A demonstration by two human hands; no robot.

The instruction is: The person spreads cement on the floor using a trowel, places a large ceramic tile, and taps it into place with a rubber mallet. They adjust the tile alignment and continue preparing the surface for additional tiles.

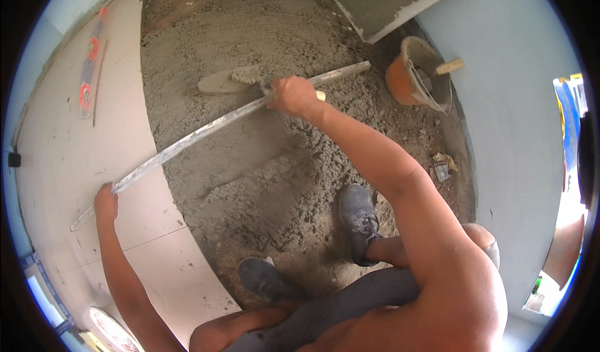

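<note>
A long, pale metal straightedge (206, 130) lies slantwise from the white tiles (134, 224) at left across the grey mortar bed (206, 39). Near its left end my left hand (107, 203) is closed around it, over the tiles. My right hand (292, 95) grips the bar farther along, above the mortar. That same hand also holds a trowel (215, 83), whose blade points left with a lump of mortar on it. The tip of its light handle shows beyond my fist. Below the bar, part of the mortar looks smoother and part is rough.
An orange bucket (403, 80) stands at right by the wall, a wooden-handled tool (449, 67) leaning in it. A red-and-dark strip-shaped object (90, 64) lies on the far-left tiles, beside a thin rod (100, 83). My shoes (357, 217) rest on the rough ground; rubble (442, 166) lies right.
</note>
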